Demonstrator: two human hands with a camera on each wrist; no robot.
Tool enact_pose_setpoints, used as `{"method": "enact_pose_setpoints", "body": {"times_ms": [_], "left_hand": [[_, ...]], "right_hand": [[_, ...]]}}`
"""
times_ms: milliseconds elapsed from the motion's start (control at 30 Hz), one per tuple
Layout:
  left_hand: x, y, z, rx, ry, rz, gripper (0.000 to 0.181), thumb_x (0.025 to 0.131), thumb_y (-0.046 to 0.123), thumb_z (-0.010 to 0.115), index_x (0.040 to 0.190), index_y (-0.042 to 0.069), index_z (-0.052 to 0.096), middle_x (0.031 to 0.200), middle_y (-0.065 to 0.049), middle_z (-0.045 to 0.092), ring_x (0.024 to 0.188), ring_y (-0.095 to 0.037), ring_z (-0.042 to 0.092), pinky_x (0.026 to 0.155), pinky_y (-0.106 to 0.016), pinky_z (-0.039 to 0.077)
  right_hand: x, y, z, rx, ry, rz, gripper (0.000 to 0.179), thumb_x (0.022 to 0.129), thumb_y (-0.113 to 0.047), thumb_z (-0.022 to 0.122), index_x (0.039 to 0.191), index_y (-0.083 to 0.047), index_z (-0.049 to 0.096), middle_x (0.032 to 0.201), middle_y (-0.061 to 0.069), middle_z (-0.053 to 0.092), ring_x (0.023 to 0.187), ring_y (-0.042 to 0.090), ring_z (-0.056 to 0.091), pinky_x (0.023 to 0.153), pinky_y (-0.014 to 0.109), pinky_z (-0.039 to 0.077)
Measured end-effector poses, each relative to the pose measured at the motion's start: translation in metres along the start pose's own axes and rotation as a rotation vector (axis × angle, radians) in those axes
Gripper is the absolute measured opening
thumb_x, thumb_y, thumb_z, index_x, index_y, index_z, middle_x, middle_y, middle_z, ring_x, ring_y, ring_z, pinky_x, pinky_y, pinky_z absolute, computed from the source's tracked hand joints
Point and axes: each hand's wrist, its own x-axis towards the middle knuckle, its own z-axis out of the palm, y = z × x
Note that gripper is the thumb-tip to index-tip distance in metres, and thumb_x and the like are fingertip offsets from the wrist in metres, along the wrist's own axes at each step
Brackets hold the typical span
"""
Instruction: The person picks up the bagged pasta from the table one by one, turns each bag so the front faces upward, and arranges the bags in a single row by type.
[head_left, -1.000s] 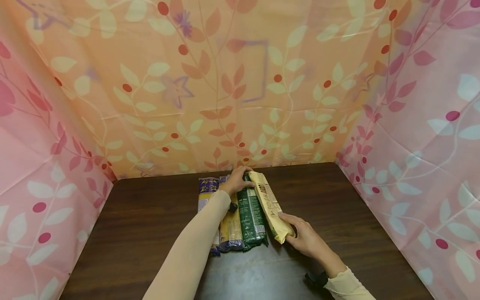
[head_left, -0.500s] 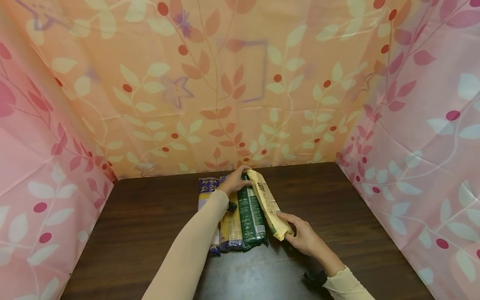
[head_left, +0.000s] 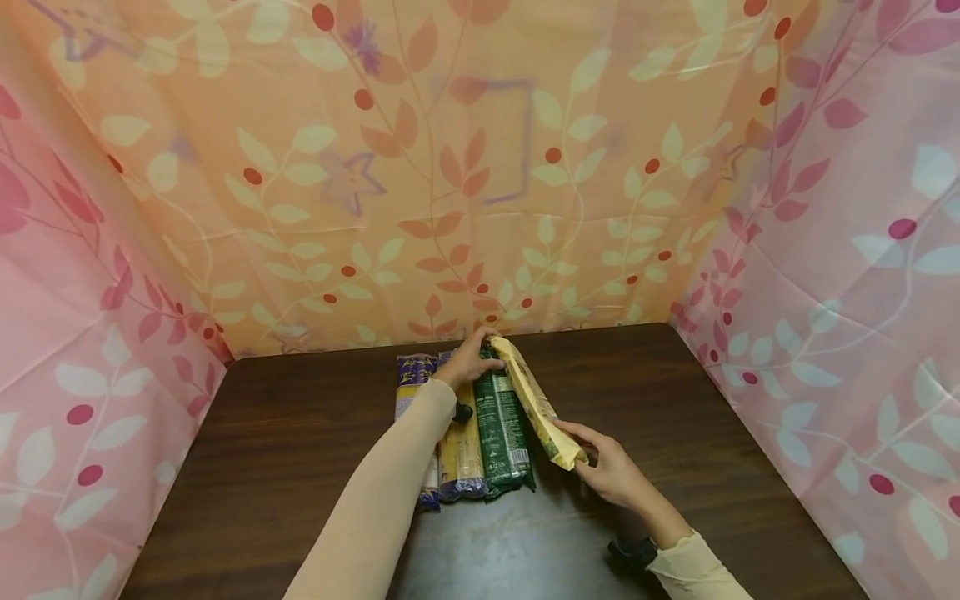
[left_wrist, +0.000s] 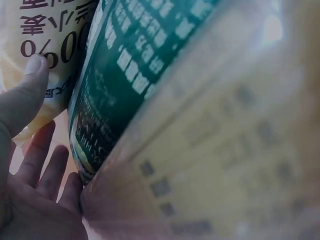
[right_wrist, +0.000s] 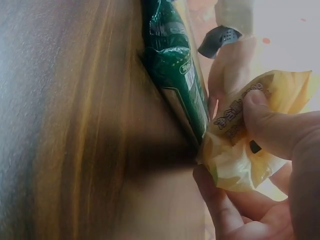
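Note:
A yellow pasta packet (head_left: 534,403) slants on the right of the row, turned partly onto its side. My left hand (head_left: 467,360) reaches over the row to its far end. In the left wrist view the thumb (left_wrist: 33,82) of that hand presses the packet's printed face, with the fingers beneath. At the near end my right hand (head_left: 611,468) pinches the packet between thumb and fingers; the right wrist view shows the crumpled yellow wrapper (right_wrist: 235,165) in its grip. Beside it lies a green pasta packet (head_left: 504,433).
Two purple-and-yellow pasta packets lie left of the green one: a nearer packet (head_left: 461,462) and an outer packet (head_left: 415,379), partly hidden by the left sleeve (head_left: 382,483). All rest on a dark wooden table (head_left: 300,433), with patterned curtains (head_left: 450,167) around it.
The yellow packet has tipped further onto its side, its printed face turning out of view, and its near end has risen a little with the right hand. The left hand shifts slightly left.

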Motion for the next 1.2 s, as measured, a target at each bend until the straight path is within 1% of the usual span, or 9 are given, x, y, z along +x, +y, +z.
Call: {"method": "enact_pose_setpoints", "body": {"times_ms": [167,233,433,500,667,767,900,1100,1200], "left_hand": [[-0.002,0.003,0.003,-0.038,-0.013,-0.023,0.059,0.103,0.025,0.076,0.152,0.021,0.043,0.169,-0.022,0.038,0.153,-0.046,0.040,0.119,-0.064,0.040],[-0.003,0.005,0.004,-0.048,-0.017,-0.020,0.060,0.104,0.025,0.075,0.154,0.021,0.042,0.170,-0.024,0.036,0.154,-0.047,0.038,0.120,-0.065,0.038],[-0.003,0.005,0.006,-0.032,-0.010,0.025,0.062,0.106,0.018,0.071,0.159,0.020,0.039,0.170,-0.022,0.036,0.155,-0.044,0.038,0.119,-0.066,0.038],[-0.003,0.005,0.006,-0.030,-0.006,0.041,0.065,0.106,0.014,0.070,0.161,0.019,0.036,0.169,-0.022,0.039,0.154,-0.044,0.040,0.119,-0.066,0.039],[-0.002,0.007,0.005,-0.053,0.012,0.049,0.077,0.106,0.011,0.070,0.168,0.018,0.026,0.165,-0.023,0.042,0.150,-0.046,0.044,0.116,-0.064,0.042],[-0.002,0.008,0.004,-0.037,0.015,0.017,0.078,0.106,0.018,0.071,0.170,0.018,0.026,0.166,-0.021,0.042,0.152,-0.044,0.043,0.119,-0.063,0.041],[-0.002,0.009,0.001,-0.013,0.005,-0.013,0.073,0.106,0.025,0.071,0.168,0.017,0.034,0.167,-0.017,0.043,0.154,-0.041,0.040,0.122,-0.061,0.038],[-0.002,0.010,-0.002,-0.099,-0.030,0.039,0.069,0.107,0.018,0.069,0.167,0.014,0.035,0.167,-0.015,0.043,0.155,-0.037,0.040,0.122,-0.057,0.040],[-0.002,0.008,-0.003,-0.137,-0.043,0.071,0.067,0.107,0.016,0.068,0.166,0.013,0.036,0.166,-0.016,0.041,0.154,-0.038,0.042,0.119,-0.058,0.043]], "right_hand": [[-0.001,0.000,-0.002,0.046,0.026,-0.024,0.063,0.100,0.012,0.066,0.157,-0.012,0.056,0.156,0.026,0.053,0.138,0.042,0.054,0.096,0.023,0.056],[-0.002,0.000,-0.003,0.054,0.040,-0.036,0.061,0.100,0.011,0.067,0.156,-0.011,0.057,0.155,0.025,0.055,0.139,0.038,0.055,0.098,0.020,0.055],[-0.004,0.000,-0.002,0.128,0.057,-0.068,0.061,0.100,0.011,0.068,0.157,-0.006,0.055,0.155,0.026,0.054,0.138,0.004,0.053,0.101,0.017,0.051],[-0.004,0.000,-0.002,0.187,0.049,-0.083,0.062,0.099,0.014,0.066,0.157,-0.003,0.053,0.156,0.029,0.051,0.135,-0.001,0.053,0.099,0.019,0.054],[-0.002,-0.001,-0.002,0.319,0.005,-0.146,0.063,0.100,0.014,0.065,0.160,0.005,0.045,0.156,0.036,0.044,0.131,0.005,0.059,0.094,0.029,0.061],[-0.002,-0.001,-0.002,0.320,0.006,-0.169,0.065,0.101,0.011,0.067,0.161,0.004,0.043,0.155,0.036,0.044,0.129,0.007,0.058,0.095,0.029,0.061],[-0.004,-0.001,-0.004,0.286,0.019,-0.186,0.066,0.101,0.009,0.068,0.162,0.002,0.042,0.154,0.030,0.046,0.127,0.007,0.058,0.093,0.027,0.060],[-0.004,0.001,-0.004,0.329,0.000,-0.218,0.067,0.102,0.012,0.065,0.162,0.006,0.037,0.150,0.021,0.052,0.125,0.010,0.061,0.091,0.030,0.062],[-0.004,0.000,-0.004,0.339,-0.009,-0.225,0.069,0.101,0.012,0.066,0.163,0.006,0.035,0.147,0.022,0.053,0.125,0.011,0.062,0.089,0.031,0.062]]}}
